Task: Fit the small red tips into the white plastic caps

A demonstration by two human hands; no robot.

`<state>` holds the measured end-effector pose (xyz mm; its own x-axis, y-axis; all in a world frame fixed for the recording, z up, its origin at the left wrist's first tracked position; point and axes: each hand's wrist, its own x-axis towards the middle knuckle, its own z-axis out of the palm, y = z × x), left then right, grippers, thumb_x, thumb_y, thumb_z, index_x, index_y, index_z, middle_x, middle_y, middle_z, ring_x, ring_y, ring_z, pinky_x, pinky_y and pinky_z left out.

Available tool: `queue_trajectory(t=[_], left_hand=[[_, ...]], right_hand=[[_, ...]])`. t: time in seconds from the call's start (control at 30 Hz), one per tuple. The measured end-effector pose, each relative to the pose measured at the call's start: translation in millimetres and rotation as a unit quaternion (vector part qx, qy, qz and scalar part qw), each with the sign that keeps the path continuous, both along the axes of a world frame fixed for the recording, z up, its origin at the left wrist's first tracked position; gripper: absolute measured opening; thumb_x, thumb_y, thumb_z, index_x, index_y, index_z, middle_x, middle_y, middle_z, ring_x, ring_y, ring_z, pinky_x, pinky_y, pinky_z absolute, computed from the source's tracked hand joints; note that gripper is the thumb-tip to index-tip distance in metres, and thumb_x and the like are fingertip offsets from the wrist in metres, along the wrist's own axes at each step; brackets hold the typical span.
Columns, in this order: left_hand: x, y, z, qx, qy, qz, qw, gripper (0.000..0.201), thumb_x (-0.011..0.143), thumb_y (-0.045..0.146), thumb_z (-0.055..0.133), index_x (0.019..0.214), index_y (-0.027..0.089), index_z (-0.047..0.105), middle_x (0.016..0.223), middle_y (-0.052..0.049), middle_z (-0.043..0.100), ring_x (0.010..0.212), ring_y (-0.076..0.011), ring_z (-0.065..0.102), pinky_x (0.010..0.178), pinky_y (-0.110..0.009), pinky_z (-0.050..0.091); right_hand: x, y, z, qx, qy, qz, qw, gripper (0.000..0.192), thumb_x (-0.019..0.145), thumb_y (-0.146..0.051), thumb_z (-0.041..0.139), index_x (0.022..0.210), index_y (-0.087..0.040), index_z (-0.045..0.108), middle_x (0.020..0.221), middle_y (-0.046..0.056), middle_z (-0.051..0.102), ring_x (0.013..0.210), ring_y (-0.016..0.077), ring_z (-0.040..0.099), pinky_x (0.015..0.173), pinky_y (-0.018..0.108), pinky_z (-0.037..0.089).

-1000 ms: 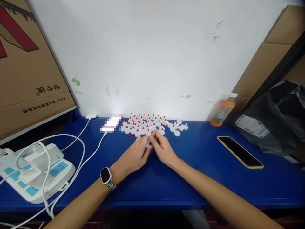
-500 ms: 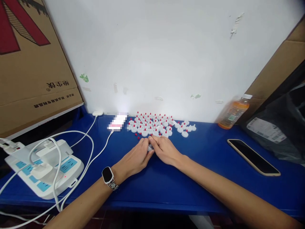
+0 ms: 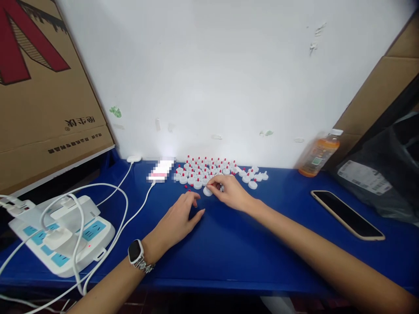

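Observation:
Several small white caps with red tips point(image 3: 212, 169) stand in rows on the blue table point(image 3: 278, 244) against the white wall. My right hand point(image 3: 231, 192) pinches one white cap point(image 3: 207, 190) at the front edge of the rows, low on the table. My left hand point(image 3: 178, 218), with a watch on its wrist, rests on the table just left of and nearer than the right, fingers loosely curled and holding nothing. A few loose red pieces point(image 3: 189, 189) lie near the left fingertips.
A white power strip point(image 3: 62, 233) with plugs and white cables lies at the left. A phone point(image 3: 347, 214) lies face up at the right, an orange drink bottle point(image 3: 317, 154) behind it, a black bag point(image 3: 382, 174) beyond. Cardboard boxes point(image 3: 42, 87) flank both sides.
My hands were joined on a cap in front of the rows. Now they have parted: the right carried the cap forward to the rows, the left drew back toward me.

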<state>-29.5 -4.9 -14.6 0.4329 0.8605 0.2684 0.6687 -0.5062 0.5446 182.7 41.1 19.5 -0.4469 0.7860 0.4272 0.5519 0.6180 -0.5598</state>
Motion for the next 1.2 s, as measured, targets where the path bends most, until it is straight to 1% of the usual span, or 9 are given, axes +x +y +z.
queue_trajectory(t=[0.1,0.23,0.37,0.5,0.7,0.87,1.0,1.1,1.2], left_hand=[[-0.7,-3.4,3.5,0.008,0.014,-0.025,1.000,0.011,0.097,0.027,0.049,0.103,0.023,0.058,0.104,-0.004,0.058,0.090,-0.0193,0.057,0.077,-0.033,0.048],[1.1,-4.3,7.9,0.014,0.024,-0.043,0.999,0.011,0.098,0.027,0.049,0.100,0.023,0.059,0.103,-0.003,0.059,0.094,-0.0199,0.057,0.080,-0.033,0.048],[4.0,-2.1,11.9,0.011,0.016,-0.047,0.999,0.022,0.102,0.037,0.045,0.096,0.022,0.059,0.099,-0.003,0.061,0.092,-0.0193,0.056,0.082,-0.034,0.047],[20.5,1.2,18.2,0.027,0.012,-0.067,0.997,0.031,0.104,0.040,0.037,0.094,0.021,0.060,0.098,-0.004,0.062,0.091,-0.0189,0.058,0.080,-0.033,0.047],[85.3,11.8,24.7,0.070,0.049,-0.090,0.992,0.024,0.101,0.035,0.043,0.087,0.020,0.057,0.082,-0.003,0.062,0.078,-0.0188,0.059,0.071,-0.032,0.045],[140.5,23.5,21.1,0.089,0.059,-0.130,0.986,0.016,0.099,0.034,0.045,0.098,0.021,0.055,0.082,-0.003,0.062,0.075,-0.0195,0.061,0.068,-0.032,0.044],[161.7,29.8,19.0,0.085,0.062,-0.133,0.986,0.018,0.099,0.034,0.045,0.109,0.021,0.052,0.082,-0.002,0.062,0.075,-0.0207,0.062,0.068,-0.033,0.045],[163.7,31.0,19.6,0.071,0.057,-0.134,0.987,0.017,0.098,0.034,0.046,0.108,0.022,0.052,0.082,-0.002,0.062,0.075,-0.0204,0.062,0.068,-0.033,0.046],[157.4,27.9,21.2,0.054,0.037,-0.129,0.989,0.018,0.098,0.035,0.045,0.108,0.022,0.053,0.085,-0.002,0.063,0.077,-0.0198,0.063,0.071,-0.034,0.048]], right_hand=[[-4.7,3.5,-5.6,0.083,-0.127,0.022,0.988,0.018,0.096,-0.021,0.056,0.091,-0.019,0.073,0.084,0.004,0.071,0.081,0.0167,0.060,0.086,0.037,0.034],[-7.3,8.9,-9.2,0.140,-0.221,-0.005,0.965,0.022,0.098,-0.023,0.053,0.101,-0.019,0.074,0.088,0.008,0.067,0.092,0.0222,0.057,0.087,0.039,0.029],[1.8,5.3,-9.6,0.117,-0.143,-0.074,0.980,0.027,0.097,-0.029,0.055,0.120,-0.021,0.067,0.094,0.006,0.066,0.092,0.0206,0.058,0.088,0.038,0.029],[26.1,-8.0,-12.1,0.099,-0.035,-0.159,0.982,0.019,0.095,-0.029,0.055,0.108,-0.021,0.067,0.082,0.000,0.064,0.078,0.0163,0.057,0.088,0.036,0.031],[96.2,-14.5,-16.5,0.060,0.016,-0.257,0.964,0.018,0.092,-0.028,0.052,0.095,-0.020,0.068,0.064,-0.004,0.056,0.063,0.0147,0.055,0.079,0.032,0.036],[148.7,-4.5,-21.7,0.033,-0.014,-0.374,0.927,0.027,0.091,-0.028,0.051,0.113,-0.020,0.065,0.073,-0.001,0.067,0.071,0.0182,0.061,0.076,0.031,0.038],[159.4,16.9,-22.8,0.001,-0.077,-0.382,0.921,0.036,0.092,-0.027,0.053,0.126,-0.019,0.062,0.082,0.003,0.073,0.085,0.0218,0.066,0.083,0.034,0.037],[157.5,29.1,-20.2,-0.009,-0.077,-0.374,0.924,0.025,0.093,-0.028,0.052,0.109,-0.018,0.069,0.085,0.004,0.075,0.084,0.0202,0.066,0.081,0.032,0.037],[158.0,23.7,-13.6,0.011,-0.039,-0.361,0.932,0.019,0.093,-0.027,0.054,0.091,-0.018,0.071,0.087,0.003,0.075,0.079,0.0179,0.065,0.077,0.030,0.039]])
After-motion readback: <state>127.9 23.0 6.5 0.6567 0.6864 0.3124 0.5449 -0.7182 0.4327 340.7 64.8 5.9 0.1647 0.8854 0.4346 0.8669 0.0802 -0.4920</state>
